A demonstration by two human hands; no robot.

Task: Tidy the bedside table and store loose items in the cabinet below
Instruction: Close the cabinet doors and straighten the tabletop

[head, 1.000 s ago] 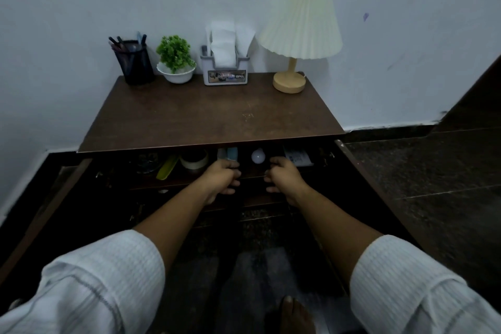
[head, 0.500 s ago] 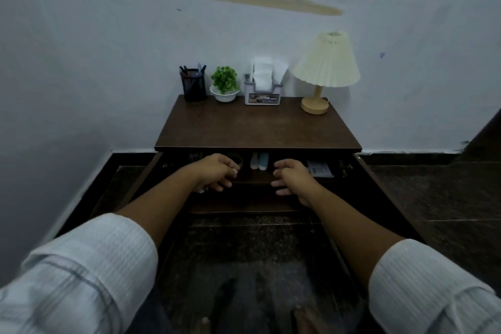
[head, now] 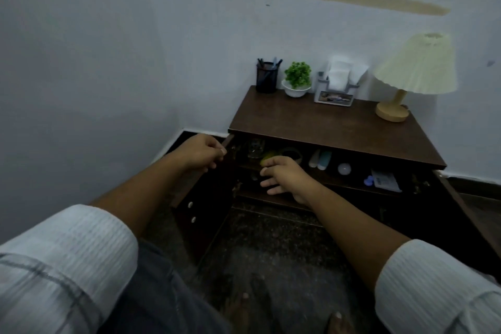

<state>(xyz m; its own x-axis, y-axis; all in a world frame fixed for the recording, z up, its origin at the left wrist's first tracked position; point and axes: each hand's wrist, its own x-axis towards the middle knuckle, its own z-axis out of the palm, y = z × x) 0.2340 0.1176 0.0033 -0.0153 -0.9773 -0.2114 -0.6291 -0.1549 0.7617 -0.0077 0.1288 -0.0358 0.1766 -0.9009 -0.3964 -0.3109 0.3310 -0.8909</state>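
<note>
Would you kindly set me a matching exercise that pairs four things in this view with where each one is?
Things:
1. lamp
2. pen holder
3. left hand
4. right hand

Places:
A. gripping the top edge of the open left door
B. right end of the tabletop
C. fingers loose, in front of the cabinet shelves
D. left end of the tabletop

Pairs: 1-B, 2-D, 3-A, 4-C
</note>
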